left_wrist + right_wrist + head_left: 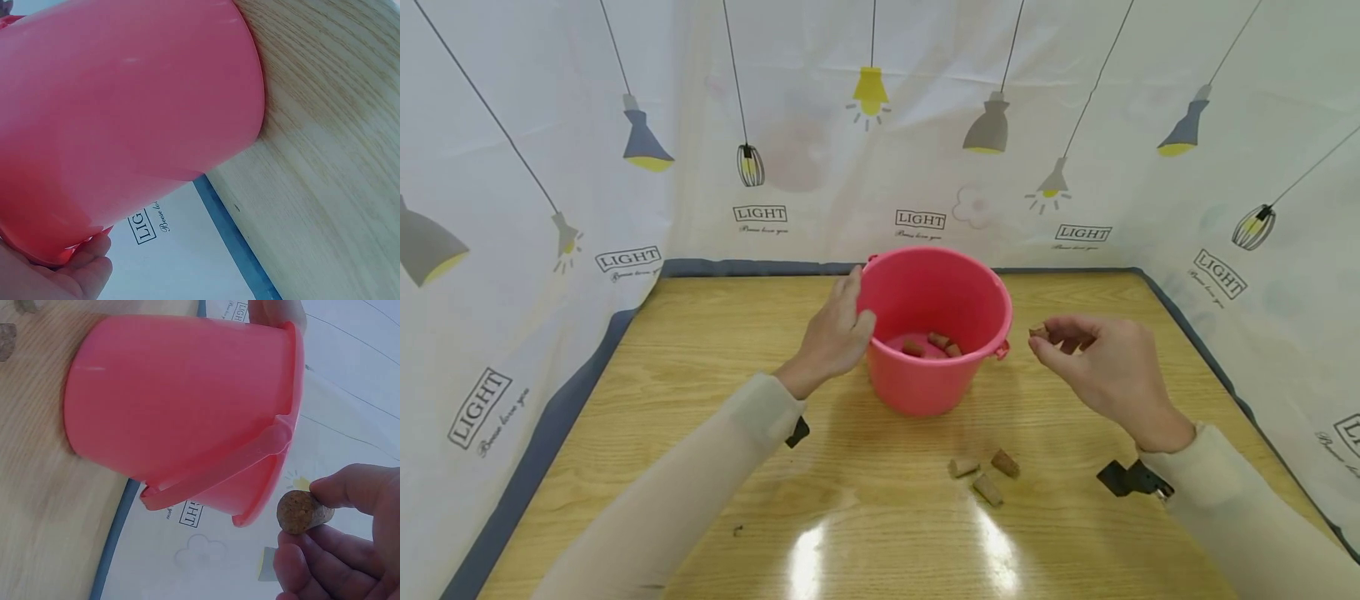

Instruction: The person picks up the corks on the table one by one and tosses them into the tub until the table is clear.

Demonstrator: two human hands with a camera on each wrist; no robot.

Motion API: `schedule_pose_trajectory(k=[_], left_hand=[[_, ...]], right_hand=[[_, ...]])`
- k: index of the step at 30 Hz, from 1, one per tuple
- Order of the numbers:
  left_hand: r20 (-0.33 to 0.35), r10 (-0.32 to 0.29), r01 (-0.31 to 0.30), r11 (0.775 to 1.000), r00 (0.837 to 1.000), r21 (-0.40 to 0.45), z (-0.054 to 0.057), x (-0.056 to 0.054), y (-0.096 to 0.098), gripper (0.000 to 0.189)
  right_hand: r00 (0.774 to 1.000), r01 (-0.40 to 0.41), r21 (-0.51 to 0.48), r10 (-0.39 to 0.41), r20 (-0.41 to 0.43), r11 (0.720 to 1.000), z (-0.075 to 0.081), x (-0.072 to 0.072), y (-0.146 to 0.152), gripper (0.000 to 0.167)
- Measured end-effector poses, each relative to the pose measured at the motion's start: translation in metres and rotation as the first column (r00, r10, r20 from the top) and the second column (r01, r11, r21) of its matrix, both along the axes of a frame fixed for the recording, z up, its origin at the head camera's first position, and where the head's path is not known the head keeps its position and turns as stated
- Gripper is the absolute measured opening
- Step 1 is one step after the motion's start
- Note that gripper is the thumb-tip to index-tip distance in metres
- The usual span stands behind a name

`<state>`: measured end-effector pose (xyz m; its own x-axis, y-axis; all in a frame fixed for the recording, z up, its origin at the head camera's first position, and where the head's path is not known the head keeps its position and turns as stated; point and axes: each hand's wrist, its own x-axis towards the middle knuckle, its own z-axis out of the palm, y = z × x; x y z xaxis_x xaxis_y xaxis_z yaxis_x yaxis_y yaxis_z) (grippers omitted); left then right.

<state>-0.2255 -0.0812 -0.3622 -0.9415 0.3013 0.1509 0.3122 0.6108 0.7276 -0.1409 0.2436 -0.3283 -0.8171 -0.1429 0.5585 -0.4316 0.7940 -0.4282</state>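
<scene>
A pink plastic bucket [925,387] stands upright on the table, its handle [219,472] hanging down the outside. My left hand [835,333] grips its left rim, the thumb over the near edge and the fingers round the outer side. Several corks [913,348] lie on the bucket's bottom. To the right of the bucket, my right hand [1108,367] pinches a cork [299,512] between thumb and fingertips, at about rim height. On the table in front of the bucket lie three loose corks, a darker cork [1005,463] among them.
The wooden table [700,467] runs back to a white curtain [820,167] printed with lamps, which also closes off both sides. A tiny dark bit [737,530] lies on the table at the front left.
</scene>
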Motion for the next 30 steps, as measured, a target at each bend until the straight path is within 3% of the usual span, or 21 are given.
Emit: schedule_pose_trajectory(k=[20, 30], left_hand=[[0.006, 0.006, -0.006, 1.000, 1.000, -0.003, 0.000, 0.000, -0.001, 0.072], [0.003, 0.003, -0.003, 1.000, 1.000, -0.002, 0.000, -0.001, 0.000, 0.072]], right_hand=[[0.996, -0.033, 0.014, 0.034, -0.082, 0.999, 0.014, -0.017, -0.025, 0.012], [0.997, -0.065, -0.010, 0.064, -0.043, 0.998, 0.015, -0.029, -0.036, 0.012]])
